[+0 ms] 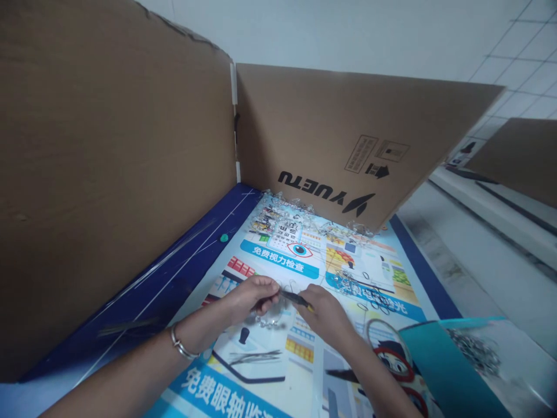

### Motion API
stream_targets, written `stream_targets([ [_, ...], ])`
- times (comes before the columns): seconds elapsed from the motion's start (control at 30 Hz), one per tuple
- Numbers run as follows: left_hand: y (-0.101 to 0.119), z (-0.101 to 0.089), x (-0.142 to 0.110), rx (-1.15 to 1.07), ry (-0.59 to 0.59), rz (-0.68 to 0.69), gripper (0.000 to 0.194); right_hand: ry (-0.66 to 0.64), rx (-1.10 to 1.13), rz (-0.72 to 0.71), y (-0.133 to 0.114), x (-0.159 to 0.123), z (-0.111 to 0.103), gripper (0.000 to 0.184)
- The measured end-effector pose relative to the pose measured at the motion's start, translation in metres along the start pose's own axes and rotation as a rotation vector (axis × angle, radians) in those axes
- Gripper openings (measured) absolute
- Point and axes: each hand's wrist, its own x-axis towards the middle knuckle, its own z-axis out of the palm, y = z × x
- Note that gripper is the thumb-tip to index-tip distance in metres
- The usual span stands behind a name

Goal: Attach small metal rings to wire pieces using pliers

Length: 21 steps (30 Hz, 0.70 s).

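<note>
My right hand (pixel 325 316) is closed around pliers (pixel 296 298) with dark jaws and a bit of yellow handle showing. The jaws reach left to the fingertips of my left hand (pixel 259 296), which pinches a thin wire. Just below these fingers hangs a loop of clear beads (pixel 270 322), apparently part of the same piece, though the fingers hide the join. A bundle of thin straight wires (pixel 256 357) lies on the printed sheet in front of me. Beneath my right forearm, a dark pointed blade (pixel 343 375) sticks out.
Clear beaded wire pieces (pixel 296 212) line the far edge, with more beaded pieces (pixel 368 293) on the right. A teal-sided container (pixel 448 360) holds tangled silvery pieces (pixel 474 351). Cardboard panels (pixel 369 133) wall the back and left. A small green item (pixel 224 237) and long wires (pixel 161 264) lie on the left.
</note>
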Motion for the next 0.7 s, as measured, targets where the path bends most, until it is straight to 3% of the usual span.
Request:
stream_targets([
  [0.2,-0.0022,-0.0003,0.0010,0.050,0.041,0.017,0.038,0.060,-0.091,-0.015,0.0024,-0.0010,0.0024,0.024],
  [0.7,-0.0011,0.0026,-0.0004,0.077,0.062,0.053,0.037,0.026,-0.133,0.030,0.0007,-0.0024,0.0008,0.018],
])
